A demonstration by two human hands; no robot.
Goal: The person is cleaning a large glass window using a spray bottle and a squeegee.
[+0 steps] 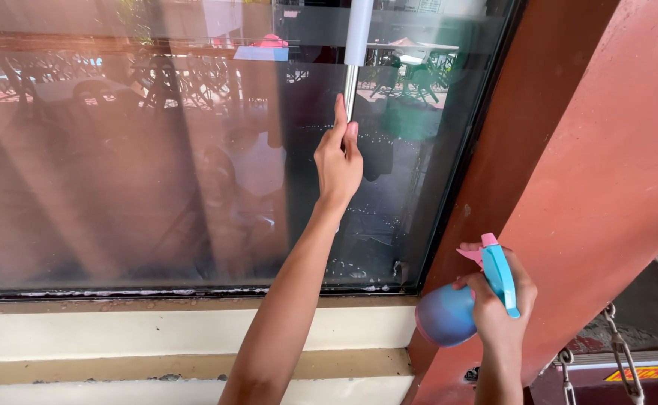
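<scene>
Gripping a silver-and-white pole (356,56) at upper centre, left hand (338,161) raised against window glass (119,165); right hand (503,300) clasps purple-blue spray bottle (449,313), lower right.

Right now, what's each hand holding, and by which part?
Left hand grips the metal handle of a window squeegee, low on the shaft. Right hand holds a spray bottle by its neck, fingers at the trigger.
</scene>
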